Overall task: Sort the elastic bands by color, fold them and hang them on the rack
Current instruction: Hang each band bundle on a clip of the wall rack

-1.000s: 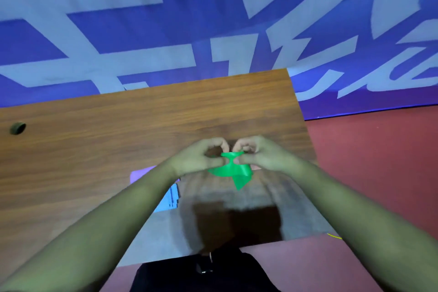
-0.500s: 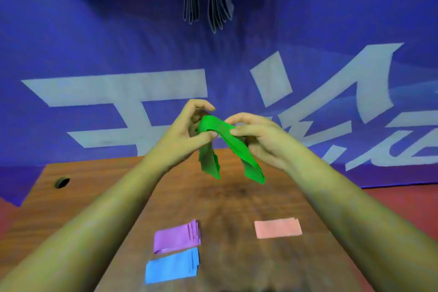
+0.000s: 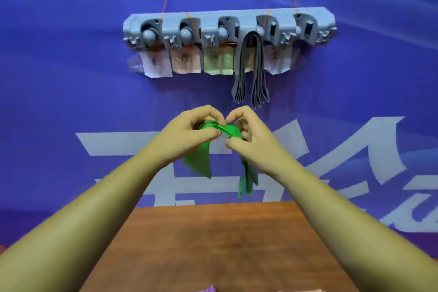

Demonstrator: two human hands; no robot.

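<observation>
**Green elastic bands doubled over and held up beneath the rack**

Your left hand (image 3: 189, 131) pinches the crest of the folded stack of flat green elastic bands (image 3: 199, 161) between thumb and forefinger, and one tail hangs below it. Your right hand (image 3: 250, 142) pinches the same crest from the other side, and the second tail droops under its wrist. You seem to grip it this way so the fold stays doubled and open underneath, ready to drape over a peg.

The bands are in the air above the brown wooden table (image 3: 213, 244), well below the grey plastic rack (image 3: 315, 15) on the blue banner (image 3: 71, 78). Its first three knobs are bare. The pale greenish paper label (image 3: 218, 60) under the third probably marks your spot. A bundle of dark grey bands (image 3: 251, 71) hangs from the fourth.
</observation>
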